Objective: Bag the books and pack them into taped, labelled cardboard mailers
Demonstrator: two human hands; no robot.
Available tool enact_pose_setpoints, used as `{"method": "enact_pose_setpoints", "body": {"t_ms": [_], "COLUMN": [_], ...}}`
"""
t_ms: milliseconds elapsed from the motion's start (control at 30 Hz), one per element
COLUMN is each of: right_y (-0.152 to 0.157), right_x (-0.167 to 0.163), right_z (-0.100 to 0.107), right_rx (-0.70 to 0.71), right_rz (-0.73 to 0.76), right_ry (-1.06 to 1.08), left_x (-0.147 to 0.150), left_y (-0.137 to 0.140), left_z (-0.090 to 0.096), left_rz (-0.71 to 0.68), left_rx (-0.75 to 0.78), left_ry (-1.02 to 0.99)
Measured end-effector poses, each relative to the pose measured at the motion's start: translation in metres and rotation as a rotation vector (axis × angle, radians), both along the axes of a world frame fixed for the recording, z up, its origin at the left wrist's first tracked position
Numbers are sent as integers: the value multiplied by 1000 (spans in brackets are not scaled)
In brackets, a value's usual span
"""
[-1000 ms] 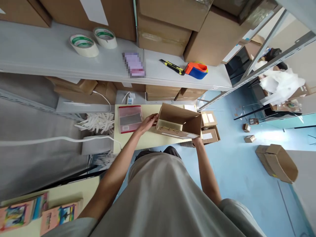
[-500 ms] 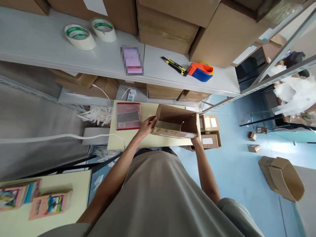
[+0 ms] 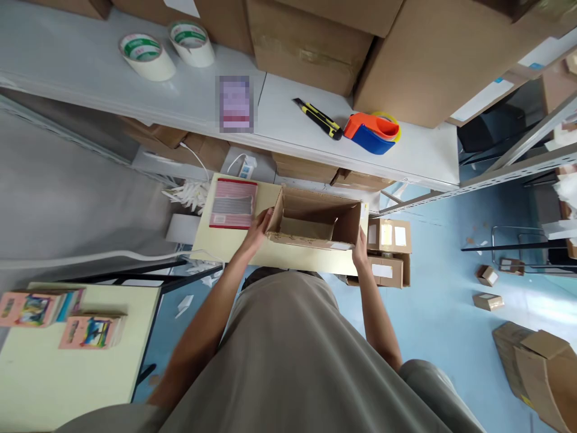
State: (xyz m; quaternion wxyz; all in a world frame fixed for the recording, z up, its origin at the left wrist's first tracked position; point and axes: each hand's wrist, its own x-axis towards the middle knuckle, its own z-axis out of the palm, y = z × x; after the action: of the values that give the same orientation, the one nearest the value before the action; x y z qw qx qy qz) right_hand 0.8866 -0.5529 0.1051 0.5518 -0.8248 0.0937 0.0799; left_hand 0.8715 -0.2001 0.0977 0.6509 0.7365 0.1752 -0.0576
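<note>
Left hand: the left hand [image 3: 258,227] is pressed flat on the left end of the open box [image 3: 312,225], fingers wrapped on its edge, holding it
Right hand: the right hand [image 3: 359,249] grips the right end of the box, fingers curled on the side wall
Box: brown cardboard, top open, with nothing to see inside; it sits on the small yellow table [image 3: 216,242] right in front of the person, near the table's right end, held between both hands
Red packet: a flat clear packet with a red edge [image 3: 233,204] lies on the same table, just left of the box and close to the left hand
White strips: a pile of white strips [image 3: 187,195] sits past the table's left edge
Shelf above: a grey shelf [image 3: 90,78] holds two tape rolls [image 3: 164,48], a yellow and black knife [image 3: 317,118] and an orange and blue tape holder [image 3: 372,132], with big brown boxes [image 3: 311,42] behind them
Floor: small taped boxes [image 3: 388,252] stand just right of the table on the blue floor [image 3: 446,325]
Other table: a second yellow table [image 3: 54,385] at the lower left has bright picture books [image 3: 58,316] on it
</note>
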Motion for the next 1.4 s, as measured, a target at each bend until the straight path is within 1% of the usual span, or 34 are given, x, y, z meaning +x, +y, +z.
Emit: {"method": "enact_pose_setpoints", "body": {"t_ms": [67, 100, 133, 200, 267, 333, 400, 500, 567, 633, 767, 867, 933, 967, 1033, 1133, 1200, 1300, 1400], "right_y": [-8, -12, -16, -22, -26, -26, -24, -20, -16, -12, -8, -12, -16, -18, -19, -14, -9, -5, -6], "right_x": [-2, -4, -5, -8, -9, -9, -9, -13, -16, -19, -21, -19, -17, -15, -10, 0, 5, 9, 8], "right_z": [12, 20, 27, 40, 48, 50, 50, 53, 57, 61, 61, 61, 61, 61, 59, 50, 43, 40, 46], "right_rx": [84, 125, 148, 137, 81, 36, 19, 27, 13, -33, -174, -240, -243, -240, -251, -333, -365, -327, -297], "right_rz": [-64, -75, -61, -14, 23, 48, 82, 178, 248, 305, 402, 539, 601, 590, 471, 200, 98, 104, 150], "right_ry": [54, 73, 80, 78, 84, 98, 112, 101, 73, 47, 30, 43, 37, 33, 52, 89, 63, 19, 31], "left_x": [-8, -13, -18, -26, -32, -35, -36, -38, -40, -42, -45, -41, -35, -31, -20, -3, 6, 14, 16], "left_y": [3, 5, 6, 8, 7, 4, 2, 3, 6, 8, 7, 3, 3, 4, 5, 3, -1, -4, 1], "left_z": [11, 19, 27, 44, 58, 67, 70, 66, 65, 67, 77, 78, 74, 70, 59, 41, 32, 28, 30], "left_rz": [71, 80, 60, -38, -137, -206, -257, -334, -379, -438, -611, -682, -680, -660, -581, -404, -321, -277, -297], "left_rx": [-12, 9, 50, 188, 317, 366, 339, 293, 309, 367, 536, 630, 667, 675, 674, 678, 686, 676, 654], "left_ry": [6, 9, 17, 53, 118, 170, 163, 79, 43, 44, 81, 52, 31, 27, 24, -6, -57, -126, -140]}}
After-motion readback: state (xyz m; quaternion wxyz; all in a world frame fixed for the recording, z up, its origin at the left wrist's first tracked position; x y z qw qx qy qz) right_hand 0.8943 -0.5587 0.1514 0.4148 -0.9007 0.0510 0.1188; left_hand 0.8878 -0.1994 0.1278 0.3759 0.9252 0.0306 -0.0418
